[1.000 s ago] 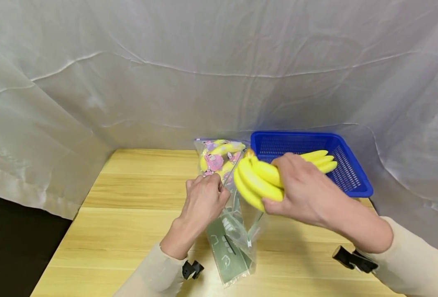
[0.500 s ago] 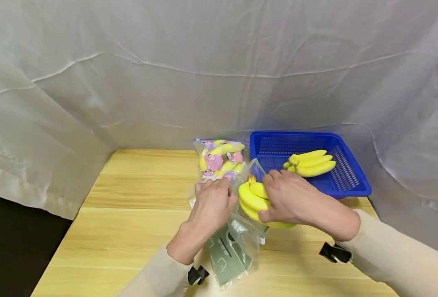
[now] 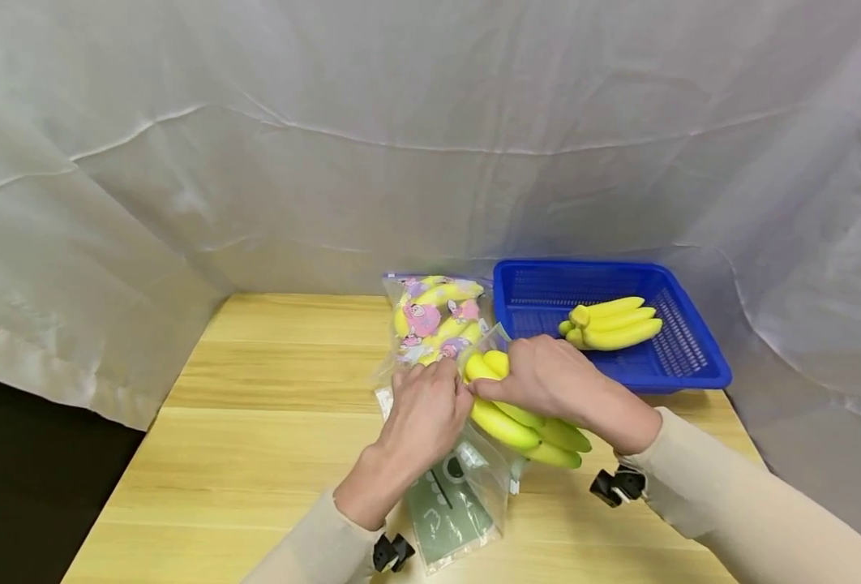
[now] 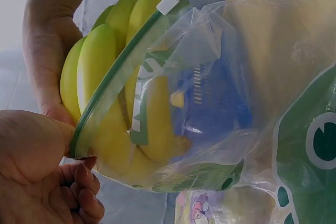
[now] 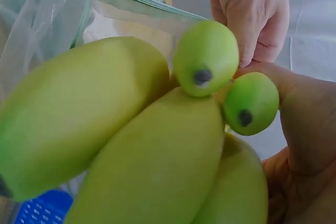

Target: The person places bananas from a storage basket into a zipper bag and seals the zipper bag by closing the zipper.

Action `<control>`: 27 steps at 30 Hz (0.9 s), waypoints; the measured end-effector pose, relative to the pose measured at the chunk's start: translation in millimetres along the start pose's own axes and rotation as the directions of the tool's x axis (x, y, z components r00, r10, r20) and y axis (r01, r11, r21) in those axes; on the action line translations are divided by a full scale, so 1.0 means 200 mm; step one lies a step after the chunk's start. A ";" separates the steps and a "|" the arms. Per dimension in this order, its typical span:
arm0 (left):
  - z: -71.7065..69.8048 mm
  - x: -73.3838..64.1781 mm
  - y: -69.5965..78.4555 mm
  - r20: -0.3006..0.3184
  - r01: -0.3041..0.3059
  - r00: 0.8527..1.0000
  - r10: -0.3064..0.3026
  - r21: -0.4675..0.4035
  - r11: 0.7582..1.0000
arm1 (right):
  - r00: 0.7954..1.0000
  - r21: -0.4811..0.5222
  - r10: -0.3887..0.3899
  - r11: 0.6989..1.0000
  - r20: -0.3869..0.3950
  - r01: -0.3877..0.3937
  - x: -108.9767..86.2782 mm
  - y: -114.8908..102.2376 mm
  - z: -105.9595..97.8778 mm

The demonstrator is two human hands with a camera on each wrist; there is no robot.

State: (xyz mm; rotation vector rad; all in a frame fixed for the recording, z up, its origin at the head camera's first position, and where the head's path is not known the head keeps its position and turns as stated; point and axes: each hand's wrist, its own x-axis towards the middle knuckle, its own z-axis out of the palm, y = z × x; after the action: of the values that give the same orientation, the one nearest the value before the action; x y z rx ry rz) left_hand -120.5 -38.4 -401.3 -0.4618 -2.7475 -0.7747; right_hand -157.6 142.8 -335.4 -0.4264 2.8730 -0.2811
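My left hand (image 3: pixel 430 410) pinches the mouth edge of a clear zip bag (image 3: pixel 448 519) with a green cartoon print. In the left wrist view the green zip strip (image 4: pixel 118 69) runs slantwise across the bananas, and its white slider (image 4: pixel 168 3) is at the far end. My right hand (image 3: pixel 558 381) grips a bunch of bananas (image 3: pixel 503 422). The stem end shows through the clear film, while the greenish tips stick out of the mouth. In the right wrist view several tips (image 5: pixel 205 59) face the camera, and the left thumb (image 5: pixel 244 30) is close beside my right hand.
Behind my hands lies a second zip bag (image 3: pixel 421 320) with pink cartoon prints and bananas inside. A blue plastic basket (image 3: pixel 686 332) stands at the back right with another bunch of bananas (image 3: pixel 613 324). Grey cloth (image 3: pixel 401 186) hangs behind the wooden table (image 3: pixel 255 454).
My right hand has brought the bunch from over the basket's front left down to the bag, stem end into its mouth. My left hand has moved slightly right, still holding the bag's edge.
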 end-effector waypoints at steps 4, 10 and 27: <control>-0.02 -0.01 0.00 0.047 0.041 0.998 -0.038 -0.064 0.997 | 0.999 0.082 -0.012 0.997 0.038 0.009 -0.01 0.02 0.00; -0.05 -0.03 0.00 0.069 0.049 0.997 -0.042 -0.103 0.994 | 0.987 0.198 -0.066 0.980 0.147 0.037 0.01 0.04 0.05; -0.02 -0.10 0.01 0.130 0.124 0.986 -0.109 -0.113 0.986 | 0.993 0.434 0.035 0.897 0.113 -0.081 0.06 0.06 0.25</control>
State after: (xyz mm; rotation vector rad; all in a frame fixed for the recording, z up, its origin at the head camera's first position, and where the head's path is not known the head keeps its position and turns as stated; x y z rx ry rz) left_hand -101.1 -44.1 -404.5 -0.3864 -2.8744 -0.9760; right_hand -160.1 141.7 -388.1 -0.2581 2.6045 -0.8479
